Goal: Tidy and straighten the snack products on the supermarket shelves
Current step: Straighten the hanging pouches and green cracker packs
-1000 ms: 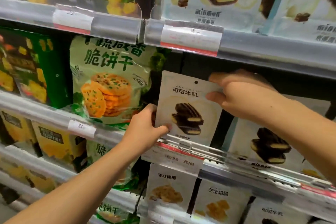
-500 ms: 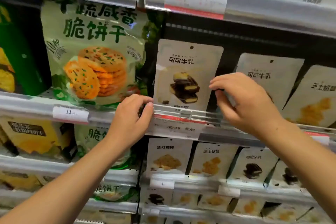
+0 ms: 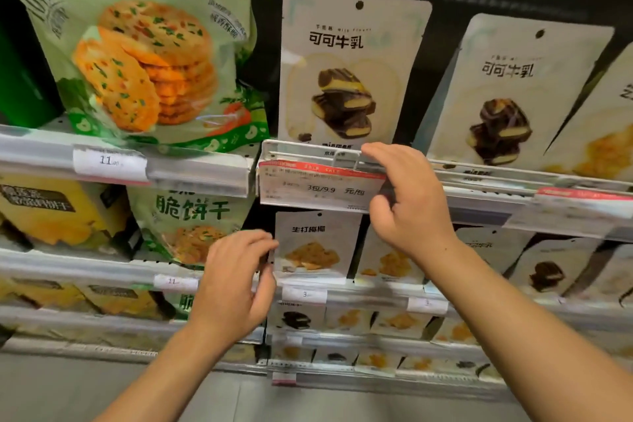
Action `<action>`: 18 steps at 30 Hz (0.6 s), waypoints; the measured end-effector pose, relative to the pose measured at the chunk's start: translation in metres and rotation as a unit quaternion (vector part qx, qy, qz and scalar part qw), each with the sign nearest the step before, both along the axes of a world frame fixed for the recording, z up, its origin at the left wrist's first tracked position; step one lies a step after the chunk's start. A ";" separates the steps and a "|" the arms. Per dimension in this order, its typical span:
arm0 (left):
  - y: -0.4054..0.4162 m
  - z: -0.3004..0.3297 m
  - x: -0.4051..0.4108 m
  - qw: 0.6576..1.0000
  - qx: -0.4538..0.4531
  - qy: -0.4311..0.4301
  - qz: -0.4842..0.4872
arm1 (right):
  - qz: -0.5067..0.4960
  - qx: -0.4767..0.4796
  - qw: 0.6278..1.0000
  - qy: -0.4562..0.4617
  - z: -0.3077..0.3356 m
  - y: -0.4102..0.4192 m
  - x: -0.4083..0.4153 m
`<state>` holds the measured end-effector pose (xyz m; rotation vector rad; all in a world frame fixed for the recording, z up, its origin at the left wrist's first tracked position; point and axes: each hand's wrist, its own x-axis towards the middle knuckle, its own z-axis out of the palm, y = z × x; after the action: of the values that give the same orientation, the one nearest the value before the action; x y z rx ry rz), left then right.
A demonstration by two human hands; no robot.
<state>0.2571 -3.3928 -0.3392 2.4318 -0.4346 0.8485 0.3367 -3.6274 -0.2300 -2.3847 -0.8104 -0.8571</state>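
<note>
Two white cocoa-milk pouches are stood upright behind the wire rail, which carries the red-edged price tag. Left of that tag, a green cracker bag is seen on the same shelf. Directly below the tag, a white coconut snack pouch is stood on the lower shelf, with more small pouches to its right. The right hand is raised at the tag's right end, its fingers loosely curved and spread, the fingertips laid at the rail; nothing is gripped. The left hand is held below and left of the tag, fingers bent against the coconut pouch's left edge; whether that edge is pinched cannot be told.
</note>
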 end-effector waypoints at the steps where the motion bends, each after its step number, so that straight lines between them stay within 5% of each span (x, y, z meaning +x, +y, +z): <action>1: -0.003 -0.015 -0.004 0.998 -0.014 0.061 0.006 | -0.002 0.013 1.000 -0.001 -0.001 0.001 0.001; 8: -0.016 -0.029 0.044 0.947 -0.107 0.293 0.081 | 0.002 0.049 0.999 -0.008 -0.006 0.005 0.002; 13: -0.021 -0.014 0.076 0.925 -0.157 0.338 0.067 | 0.016 0.046 0.999 -0.010 -0.006 0.003 0.003; 18: -0.016 -0.022 0.065 0.937 -0.177 0.289 0.085 | 0.020 0.045 0.999 -0.015 -0.007 0.001 0.005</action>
<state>0.3225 -3.4084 -0.3609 2.2520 0.1426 0.2113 0.3415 -3.6266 -0.2374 -2.2745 -0.8112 -0.8954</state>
